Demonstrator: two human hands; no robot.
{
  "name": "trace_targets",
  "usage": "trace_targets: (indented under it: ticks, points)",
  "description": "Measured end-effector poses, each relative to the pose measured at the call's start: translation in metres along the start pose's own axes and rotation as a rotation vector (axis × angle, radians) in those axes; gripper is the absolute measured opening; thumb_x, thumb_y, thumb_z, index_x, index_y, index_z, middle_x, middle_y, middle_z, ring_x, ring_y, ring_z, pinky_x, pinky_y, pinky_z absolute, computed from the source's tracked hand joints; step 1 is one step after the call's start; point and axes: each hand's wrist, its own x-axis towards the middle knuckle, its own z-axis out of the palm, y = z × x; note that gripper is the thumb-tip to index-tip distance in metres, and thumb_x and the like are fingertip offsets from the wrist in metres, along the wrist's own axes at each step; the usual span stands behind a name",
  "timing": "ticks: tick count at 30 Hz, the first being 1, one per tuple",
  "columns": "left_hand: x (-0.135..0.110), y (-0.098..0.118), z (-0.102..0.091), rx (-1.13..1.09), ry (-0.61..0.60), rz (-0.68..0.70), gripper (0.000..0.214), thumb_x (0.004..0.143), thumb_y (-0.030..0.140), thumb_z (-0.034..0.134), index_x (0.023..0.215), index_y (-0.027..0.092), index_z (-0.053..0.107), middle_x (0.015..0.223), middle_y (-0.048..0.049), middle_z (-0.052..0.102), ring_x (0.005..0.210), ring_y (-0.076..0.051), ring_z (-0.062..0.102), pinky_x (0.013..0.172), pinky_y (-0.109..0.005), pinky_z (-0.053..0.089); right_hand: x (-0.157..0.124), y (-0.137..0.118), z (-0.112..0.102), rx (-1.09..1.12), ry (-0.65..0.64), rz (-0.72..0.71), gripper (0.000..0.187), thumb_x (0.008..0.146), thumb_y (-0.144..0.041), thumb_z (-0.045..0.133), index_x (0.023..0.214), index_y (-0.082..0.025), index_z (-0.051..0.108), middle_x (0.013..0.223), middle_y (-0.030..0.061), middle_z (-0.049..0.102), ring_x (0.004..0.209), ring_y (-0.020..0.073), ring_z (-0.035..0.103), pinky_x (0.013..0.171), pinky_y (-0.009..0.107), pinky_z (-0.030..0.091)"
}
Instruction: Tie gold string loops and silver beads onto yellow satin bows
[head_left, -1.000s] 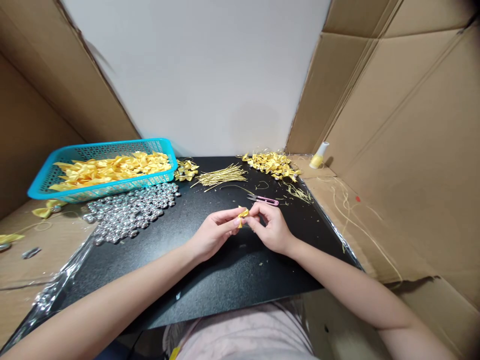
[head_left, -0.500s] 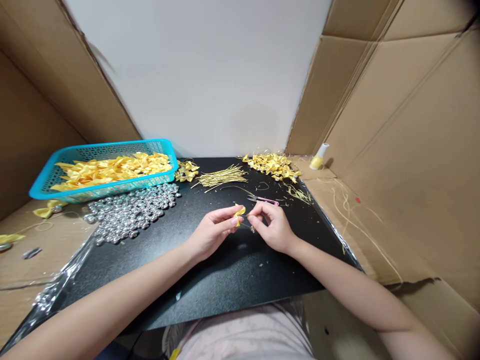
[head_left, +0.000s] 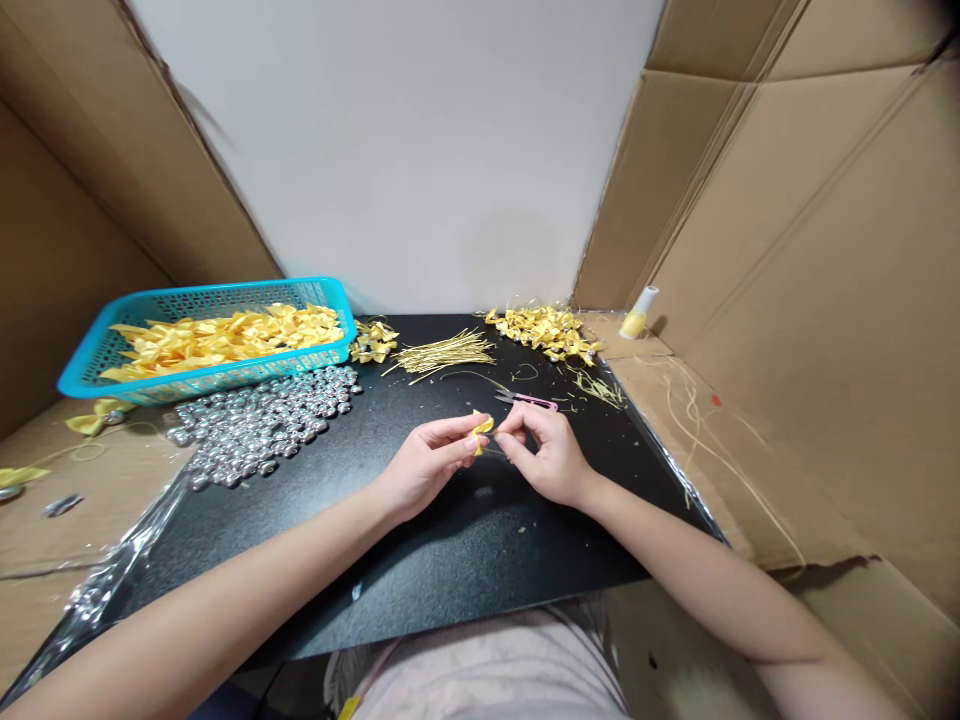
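Head view: fingers of L hand (head_left: 420, 468) pinch yellow bow (head_left: 480, 428) over the desk (head_left: 435, 580); fingers of R hand (head_left: 546, 455) pinch thin string (head_left: 491, 433) right beside it. Bow's prob. v. light, soft, slippery, easily creased, so best hold = gathered middle, not loops. String prob. bendy, slick. Scissors (head_left: 529, 401) lie just beyond R hand, silver beads (head_left: 262, 425) well off to L.

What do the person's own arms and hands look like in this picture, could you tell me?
Both the left hand and the right hand are bare, with no gloves, rings or watch to be seen. The forearms are bare too, with no sleeves, cables or clear markings in view. A pale pinkish garment shows at the bottom edge.
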Motion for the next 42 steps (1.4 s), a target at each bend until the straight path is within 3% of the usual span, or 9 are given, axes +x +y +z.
trace_targets:
  ticks: [17, 28, 42]
  points:
    - [0.001, 0.000, -0.003, 0.051, -0.006, 0.012, 0.032, 0.052, 0.021, 0.089, 0.081, 0.018, 0.079, 0.074, -0.0050, 0.075, 0.067, -0.010, 0.062, 0.060, -0.018, 0.045, 0.000, -0.001, -0.002, -0.036, 0.008, -0.031, 0.017, 0.083, -0.015, 0.053, 0.067, -0.019, 0.053, 0.060, -0.0027, 0.050, 0.056, 0.0104, 0.047, 0.056, 0.025, 0.039]
    - [-0.001, 0.000, 0.001, 0.074, -0.036, 0.008, 0.031, 0.050, 0.025, 0.090, 0.077, 0.017, 0.079, 0.070, -0.0042, 0.072, 0.063, -0.009, 0.056, 0.058, -0.020, 0.041, -0.004, 0.009, 0.006, 0.176, -0.039, 0.136, 0.014, 0.084, -0.021, 0.056, 0.070, -0.018, 0.054, 0.062, -0.0027, 0.050, 0.056, 0.0096, 0.046, 0.055, 0.024, 0.038]
    - [0.000, -0.002, -0.002, 0.141, -0.035, 0.022, 0.028, 0.054, 0.025, 0.088, 0.079, 0.017, 0.079, 0.069, -0.0037, 0.072, 0.056, -0.007, 0.049, 0.052, -0.020, 0.036, -0.007, 0.015, 0.011, 0.219, -0.050, 0.240, 0.018, 0.085, -0.030, 0.057, 0.072, -0.018, 0.055, 0.062, -0.0024, 0.049, 0.056, 0.0103, 0.045, 0.054, 0.024, 0.037]
